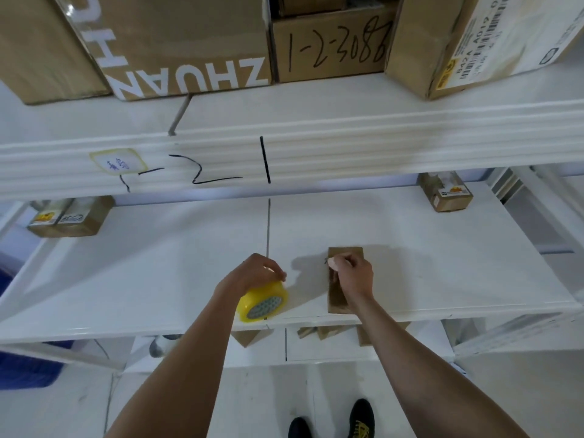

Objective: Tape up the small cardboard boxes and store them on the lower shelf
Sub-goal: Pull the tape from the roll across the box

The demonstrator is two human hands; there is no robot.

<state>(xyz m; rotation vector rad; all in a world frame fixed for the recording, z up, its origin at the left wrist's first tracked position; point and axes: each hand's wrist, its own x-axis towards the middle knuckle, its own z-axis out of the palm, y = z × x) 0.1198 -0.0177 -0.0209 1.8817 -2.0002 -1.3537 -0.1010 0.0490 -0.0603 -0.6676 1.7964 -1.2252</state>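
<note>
Presently the small cardboard box [338, 298] is laid flat near the front edge of the middle shelf [442, 279], its long axis running front to back. It is pressed at its far end by the right hand [352, 273], fingers curled; something pale is pinched there, not identifiable. Just beside it to the left, the yellow tape roll [264, 301] is gripped from above by the left hand [256, 271].

On the white shelf [442, 273], the left hand [252, 273] grips a yellow tape roll [264, 300] at the front edge. The right hand [354, 273] presses on a small box [336, 298] beside it. More boxes [71, 218] sit at the back corners.
</note>
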